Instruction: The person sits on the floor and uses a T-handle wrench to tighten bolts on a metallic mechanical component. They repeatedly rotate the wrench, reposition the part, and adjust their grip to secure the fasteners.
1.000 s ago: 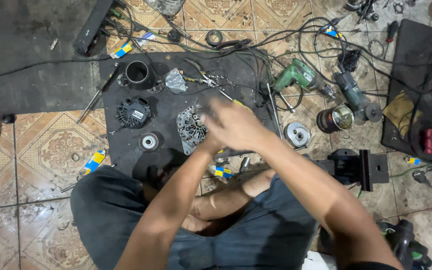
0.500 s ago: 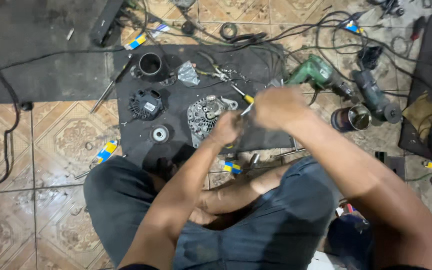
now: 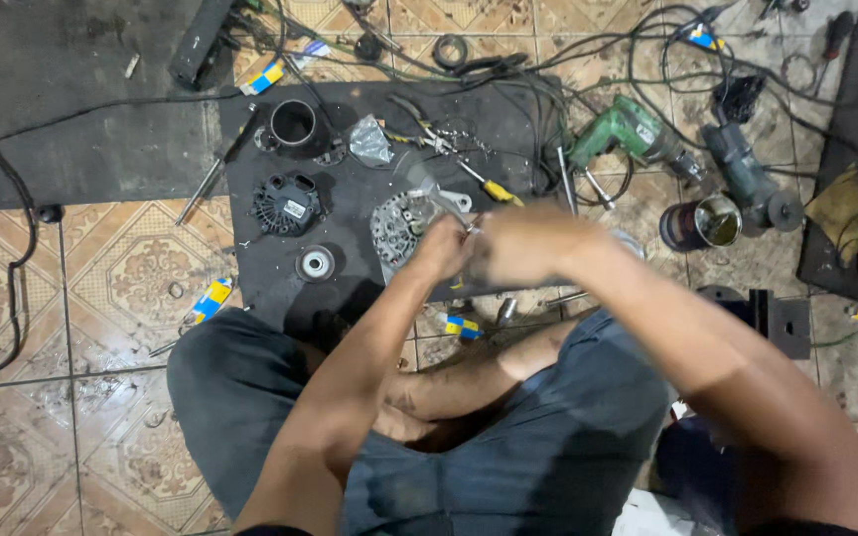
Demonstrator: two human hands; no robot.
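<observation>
Even, moderately bright overhead light; shadows are soft and short. Faint sheen on the tiled floor [image 3: 81, 288]. The right hand [image 3: 523, 243] and left hand [image 3: 444, 248] are motion-blurred; the black mat [image 3: 350, 238] and its parts stay sharp. Slight wide-angle curvature at the edges.

Bare mat [image 3: 350, 283] is lying open left of the left hand [image 3: 442, 248]; a pulley [image 3: 315, 264], black cover [image 3: 287, 201] and yellow-handled screwdriver [image 3: 489, 186] are crowding beyond.
</observation>
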